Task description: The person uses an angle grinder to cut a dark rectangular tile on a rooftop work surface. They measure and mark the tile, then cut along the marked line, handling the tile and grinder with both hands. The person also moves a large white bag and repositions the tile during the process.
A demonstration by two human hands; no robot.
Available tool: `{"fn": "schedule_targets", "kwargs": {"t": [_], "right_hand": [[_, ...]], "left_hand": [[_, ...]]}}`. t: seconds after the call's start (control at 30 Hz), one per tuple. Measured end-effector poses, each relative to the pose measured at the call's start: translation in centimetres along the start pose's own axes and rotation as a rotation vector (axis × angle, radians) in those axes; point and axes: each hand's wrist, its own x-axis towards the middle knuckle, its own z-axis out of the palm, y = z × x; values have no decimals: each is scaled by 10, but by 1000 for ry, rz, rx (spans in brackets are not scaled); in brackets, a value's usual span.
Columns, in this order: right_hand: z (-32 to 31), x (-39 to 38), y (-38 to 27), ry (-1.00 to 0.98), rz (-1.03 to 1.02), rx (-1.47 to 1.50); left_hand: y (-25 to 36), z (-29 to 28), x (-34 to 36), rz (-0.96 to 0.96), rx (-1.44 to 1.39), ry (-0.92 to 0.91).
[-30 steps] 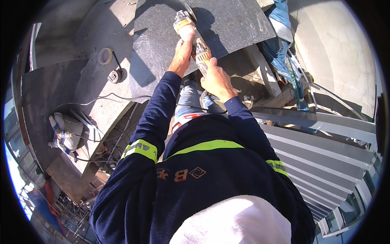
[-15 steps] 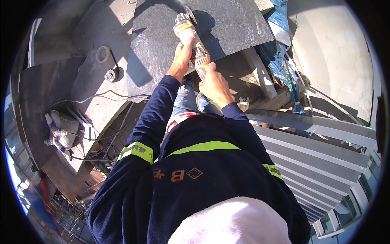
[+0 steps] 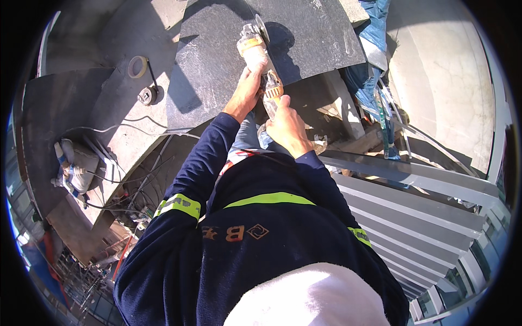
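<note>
An angle grinder (image 3: 254, 50), dusty white with orange-yellow parts, is in both my hands over a dark grey speckled sheet (image 3: 321, 41). My left hand (image 3: 248, 89) is wrapped round the middle of its body. Closed on the rear handle, my right hand (image 3: 289, 127) sits nearer to me, thumb on top. The thin cutting disc (image 3: 262, 30) stands on edge at the far end, at the sheet's surface. A thin line runs across the sheet beyond the disc. Whether the disc is spinning I cannot tell.
Left of the sheet lie a tape roll (image 3: 137, 67) and a round tape measure (image 3: 147, 96). A black cable (image 3: 138, 126) crosses the ledge toward a dusty tool (image 3: 70, 168). Blue tarp (image 3: 363, 81) hangs at the right, above grey metal slats (image 3: 402, 217). My legs are beneath the sheet's near edge.
The grinder and both hands have come slightly nearer to me and to the right along the sheet. More of the thin line shows beyond the disc. The whole view has shifted slightly.
</note>
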Motion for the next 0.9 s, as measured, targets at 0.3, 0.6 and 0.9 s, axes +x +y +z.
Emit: {"fn": "schedule_targets", "kwargs": {"t": [0.3, 0.6, 0.9], "right_hand": [[0, 23, -1, 37, -34, 14], [4, 33, 0, 43, -37, -2], [8, -7, 13, 37, 8, -3]], "left_hand": [[6, -1, 24, 57, 70, 68], [14, 2, 27, 38, 49, 83], [-6, 7, -11, 57, 66, 60]]}}
